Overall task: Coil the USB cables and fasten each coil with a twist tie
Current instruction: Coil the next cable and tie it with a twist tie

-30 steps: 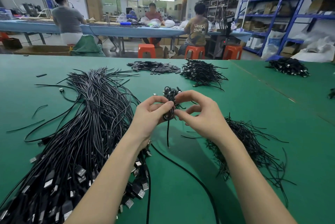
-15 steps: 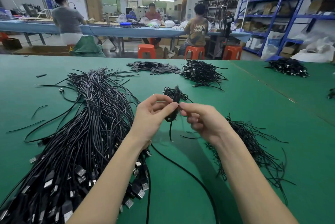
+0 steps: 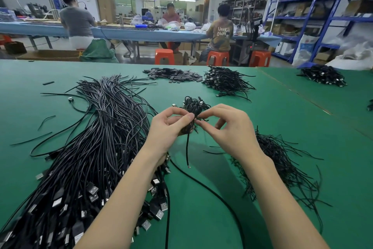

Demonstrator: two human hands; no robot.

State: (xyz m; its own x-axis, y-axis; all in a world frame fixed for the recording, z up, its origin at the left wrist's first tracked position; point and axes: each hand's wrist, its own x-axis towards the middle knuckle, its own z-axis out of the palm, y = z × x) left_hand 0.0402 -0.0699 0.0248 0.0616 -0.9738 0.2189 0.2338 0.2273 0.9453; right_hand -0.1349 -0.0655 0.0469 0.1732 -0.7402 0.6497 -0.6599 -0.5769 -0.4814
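Single head-worn wide-angle view — looks forward and down, close over the flat green-covered worktable [image 3: 262, 119], workshop beyond.

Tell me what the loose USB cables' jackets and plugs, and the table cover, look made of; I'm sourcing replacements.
USB cables: jackets look like smooth black plastic or rubber, with a slight sheen along the strands. Plugs: bright silvery metal shells in black moulded housings, probably plastic. Table cover: matte green sheet, perhaps rubber or felt mat; a seam line shows, texture unclear.

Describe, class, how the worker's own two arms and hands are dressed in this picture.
Both forearms are bare: no sleeves reach into view. The left hand and right hand wear no gloves, and no rings, watch or wristbands show. Fingernails look short and unpainted.
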